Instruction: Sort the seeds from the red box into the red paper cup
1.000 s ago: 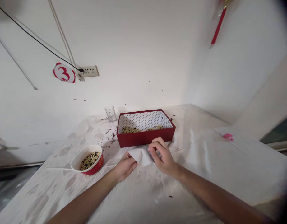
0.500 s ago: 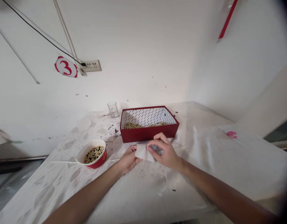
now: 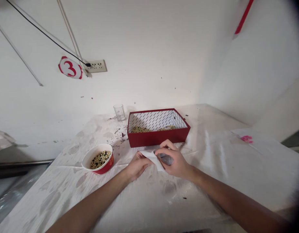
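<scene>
In front of the red box, my left hand (image 3: 136, 166) grips the left end of a thin white sheet (image 3: 150, 156), with the thumb over its near side. I cannot tell whether the sheet is paper, cloth or a flat bag. At its right part, my right hand (image 3: 175, 160) is closed in a pinch, thumb and index finger on the sheet. A greyish patch shows between those fingers, too unclear to name. Just beyond my hands stands the red box (image 3: 159, 137), open on top, lined with patterned white paper and holding pale and dark grains or beans.
To the left stands a red and white paper bowl (image 3: 106, 167) of mixed beans or grains. A clear glass (image 3: 119, 112) is near the wall, with dark scraps (image 3: 120, 134) scattered close by. A pink flower-like thing (image 3: 247, 139) lies right on the white-covered table (image 3: 212, 191).
The white sheet has tilted and folded between my hands, and my left thumb has moved onto it. The whole scene has shifted slightly right in view.
</scene>
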The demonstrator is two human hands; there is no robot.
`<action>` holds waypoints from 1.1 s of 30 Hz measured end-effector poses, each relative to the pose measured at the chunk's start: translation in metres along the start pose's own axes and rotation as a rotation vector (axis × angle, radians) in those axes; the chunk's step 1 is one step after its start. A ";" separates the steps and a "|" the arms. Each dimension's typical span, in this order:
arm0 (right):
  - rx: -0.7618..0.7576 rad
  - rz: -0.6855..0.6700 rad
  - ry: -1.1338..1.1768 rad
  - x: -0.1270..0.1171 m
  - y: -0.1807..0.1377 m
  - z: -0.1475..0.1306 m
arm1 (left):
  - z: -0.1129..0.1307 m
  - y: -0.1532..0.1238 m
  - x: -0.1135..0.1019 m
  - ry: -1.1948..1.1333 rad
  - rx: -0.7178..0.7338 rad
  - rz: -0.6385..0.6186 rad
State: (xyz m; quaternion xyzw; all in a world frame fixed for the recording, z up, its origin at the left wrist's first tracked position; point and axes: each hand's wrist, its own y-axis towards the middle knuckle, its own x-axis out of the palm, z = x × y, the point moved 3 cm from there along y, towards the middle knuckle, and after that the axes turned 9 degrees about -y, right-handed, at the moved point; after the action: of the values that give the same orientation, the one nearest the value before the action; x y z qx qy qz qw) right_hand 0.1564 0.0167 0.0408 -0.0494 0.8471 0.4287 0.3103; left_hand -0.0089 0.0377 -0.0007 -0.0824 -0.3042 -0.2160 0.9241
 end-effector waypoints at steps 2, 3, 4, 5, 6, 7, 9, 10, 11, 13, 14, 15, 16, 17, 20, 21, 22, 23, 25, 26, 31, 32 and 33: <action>0.002 -0.007 0.012 -0.001 0.001 0.000 | 0.001 -0.001 0.001 0.002 0.008 -0.013; 0.004 -0.007 0.017 -0.001 0.001 0.000 | 0.001 -0.001 0.001 0.004 0.009 -0.018; 0.009 -0.006 0.021 -0.001 0.001 0.000 | 0.001 -0.001 0.002 0.008 0.008 -0.023; 0.015 -0.002 0.023 -0.001 0.001 0.000 | 0.001 -0.001 0.002 0.011 0.006 -0.025; 0.022 0.002 0.024 -0.001 0.000 0.000 | 0.001 -0.002 0.003 0.016 0.006 -0.025; 0.030 0.006 0.026 -0.001 0.000 0.000 | 0.001 -0.002 0.003 0.021 0.009 -0.022; 0.045 0.013 0.024 0.000 0.000 0.000 | 0.002 -0.002 0.004 0.035 0.012 -0.019; 0.051 0.017 0.021 0.000 0.000 0.001 | 0.002 -0.002 0.005 0.046 0.011 -0.024; 0.057 0.023 0.018 -0.001 0.000 0.001 | 0.002 -0.002 0.007 0.060 0.008 -0.035; 0.067 0.036 0.009 -0.002 0.001 0.001 | 0.003 -0.003 0.009 0.083 0.000 -0.060; 0.071 0.045 0.002 -0.002 0.002 0.001 | 0.003 -0.003 0.010 0.088 0.000 -0.063; 0.074 0.054 -0.005 -0.003 0.002 0.001 | 0.004 -0.003 0.010 0.086 0.000 -0.059; 0.075 0.064 -0.011 -0.004 0.003 0.001 | 0.004 -0.003 0.010 0.079 -0.004 -0.052; 0.074 0.071 -0.015 -0.004 0.003 0.001 | 0.003 -0.003 0.010 0.070 -0.010 -0.044; 0.055 0.065 -0.004 -0.004 0.003 0.000 | 0.003 -0.003 0.008 0.070 -0.007 -0.032; 0.047 0.057 0.002 -0.004 0.002 0.000 | 0.003 -0.003 0.007 0.078 -0.003 -0.033; 0.040 0.049 0.005 -0.004 0.002 0.001 | 0.003 -0.003 0.007 0.083 0.003 -0.034; 0.031 0.041 0.002 -0.003 0.001 0.001 | 0.002 -0.003 0.006 0.083 0.006 -0.038; 0.008 0.035 -0.031 -0.002 -0.001 0.001 | 0.002 -0.003 0.006 0.075 0.004 -0.051; -0.006 0.039 -0.065 -0.001 -0.002 0.002 | 0.002 -0.003 0.006 0.073 0.009 -0.055; -0.068 0.092 -0.270 0.000 -0.003 0.002 | 0.004 -0.002 0.007 0.056 0.038 -0.036; -0.069 0.108 -0.287 -0.001 -0.001 0.001 | 0.005 -0.002 0.007 0.043 0.034 -0.036; -0.064 0.134 -0.293 -0.004 0.001 0.000 | 0.006 -0.002 0.007 0.024 0.032 -0.034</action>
State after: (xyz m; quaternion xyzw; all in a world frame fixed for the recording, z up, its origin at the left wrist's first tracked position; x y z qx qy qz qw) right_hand 0.1590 0.0164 0.0436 0.0601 0.7800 0.4779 0.3995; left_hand -0.0077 0.0352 0.0079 -0.0600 -0.2979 -0.2277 0.9251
